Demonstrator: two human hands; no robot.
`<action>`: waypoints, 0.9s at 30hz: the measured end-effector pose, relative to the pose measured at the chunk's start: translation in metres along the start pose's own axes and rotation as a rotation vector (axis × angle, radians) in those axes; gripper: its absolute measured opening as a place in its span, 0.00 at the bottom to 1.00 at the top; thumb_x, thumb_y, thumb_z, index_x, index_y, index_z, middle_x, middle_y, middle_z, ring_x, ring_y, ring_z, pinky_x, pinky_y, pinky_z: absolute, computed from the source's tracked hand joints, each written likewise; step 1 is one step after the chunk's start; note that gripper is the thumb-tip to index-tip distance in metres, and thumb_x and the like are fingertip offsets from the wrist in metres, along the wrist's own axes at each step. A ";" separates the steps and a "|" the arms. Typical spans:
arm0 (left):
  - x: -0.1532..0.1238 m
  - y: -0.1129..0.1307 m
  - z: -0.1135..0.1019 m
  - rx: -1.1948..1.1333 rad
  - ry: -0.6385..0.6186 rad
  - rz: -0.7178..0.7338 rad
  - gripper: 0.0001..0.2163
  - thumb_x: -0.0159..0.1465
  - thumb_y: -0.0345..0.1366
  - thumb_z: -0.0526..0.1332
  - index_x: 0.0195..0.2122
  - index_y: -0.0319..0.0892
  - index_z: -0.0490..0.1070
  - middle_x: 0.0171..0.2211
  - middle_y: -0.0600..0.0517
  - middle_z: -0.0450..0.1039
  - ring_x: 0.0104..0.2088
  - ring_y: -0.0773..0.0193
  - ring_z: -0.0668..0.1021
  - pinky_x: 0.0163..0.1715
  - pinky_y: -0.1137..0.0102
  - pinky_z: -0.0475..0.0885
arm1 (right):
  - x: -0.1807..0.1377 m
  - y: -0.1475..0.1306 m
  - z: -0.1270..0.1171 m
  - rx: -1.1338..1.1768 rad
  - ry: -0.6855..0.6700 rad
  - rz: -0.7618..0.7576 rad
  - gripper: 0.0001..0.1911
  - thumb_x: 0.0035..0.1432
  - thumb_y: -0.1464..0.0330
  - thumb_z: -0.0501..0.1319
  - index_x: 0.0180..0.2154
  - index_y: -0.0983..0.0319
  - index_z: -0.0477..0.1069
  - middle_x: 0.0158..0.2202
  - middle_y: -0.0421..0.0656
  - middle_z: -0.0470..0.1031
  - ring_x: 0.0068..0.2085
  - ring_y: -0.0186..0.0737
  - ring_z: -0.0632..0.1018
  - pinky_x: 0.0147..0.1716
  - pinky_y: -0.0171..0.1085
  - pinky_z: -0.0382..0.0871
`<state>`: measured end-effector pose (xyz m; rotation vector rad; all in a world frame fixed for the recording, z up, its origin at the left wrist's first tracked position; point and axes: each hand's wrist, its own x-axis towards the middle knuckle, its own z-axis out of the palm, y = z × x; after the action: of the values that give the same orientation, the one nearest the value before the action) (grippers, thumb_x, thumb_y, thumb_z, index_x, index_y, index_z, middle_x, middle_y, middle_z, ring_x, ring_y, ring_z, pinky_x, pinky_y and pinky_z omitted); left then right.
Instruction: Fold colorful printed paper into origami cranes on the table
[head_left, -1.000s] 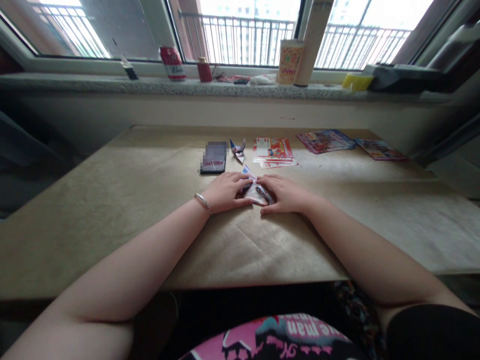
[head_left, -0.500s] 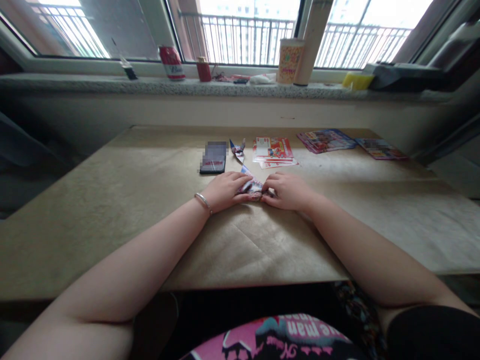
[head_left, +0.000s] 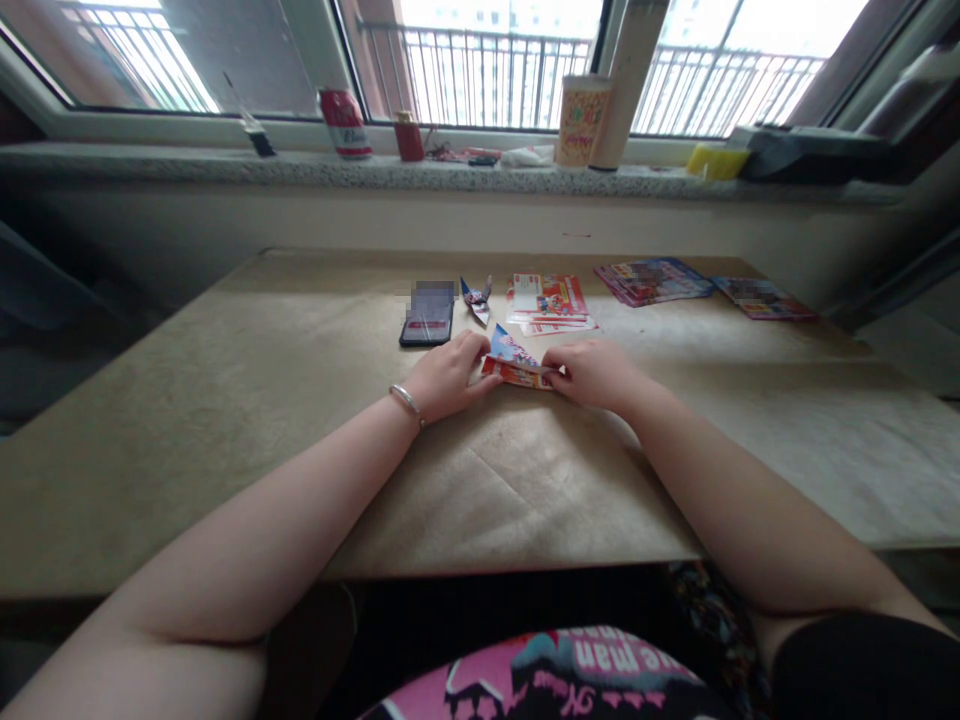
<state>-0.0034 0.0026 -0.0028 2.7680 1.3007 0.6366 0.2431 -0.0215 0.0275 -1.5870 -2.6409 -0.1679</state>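
The left end of a small folded piece of glossy printed paper, blue and pink above and red and orange below (head_left: pixel 511 347), is gripped between the thumb and fingers of the left hand (head_left: pixel 450 373), on whose wrist a silver-coloured bangle (head_left: pixel 405 402) is worn. Its right corner is pinched by the fingertips of the right hand (head_left: pixel 598 375). The paper is held between the two hands, low over the middle of the beige-covered table (head_left: pixel 247 400); whether its underside is touching cannot be told. Some folding appears to be done, since a pointed blue flap is raised above a red strip; the layers are not yet pressed flat, so shaping seems to be left unfinished. Just beyond the hands, a small pointed figure of folded printed paper (head_left: pixel 475 300) is seen, apparently completed. To its left a dark, flat, rectangular phone (head_left: pixel 429 322) is laid, and to its right a pile of red and white printed leaflets (head_left: pixel 551 298), all left flat. Farther right, a fanned stack of blue and red printed leaflets (head_left: pixel 652 280) and a smaller dark-toned printed stack (head_left: pixel 761 298) are placed, likewise unfolded.
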 end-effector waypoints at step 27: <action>0.005 -0.010 0.013 -0.059 -0.098 0.236 0.16 0.68 0.36 0.52 0.54 0.44 0.72 0.55 0.46 0.70 0.57 0.57 0.70 0.61 0.57 0.63 | 0.004 -0.001 0.012 -0.126 0.254 -0.173 0.15 0.66 0.68 0.49 0.40 0.58 0.74 0.45 0.46 0.73 0.43 0.43 0.70 0.37 0.39 0.59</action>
<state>-0.0036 0.0146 -0.0145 2.8866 0.9308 0.5307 0.2403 -0.0176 0.0158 -1.2669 -2.6066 -0.5170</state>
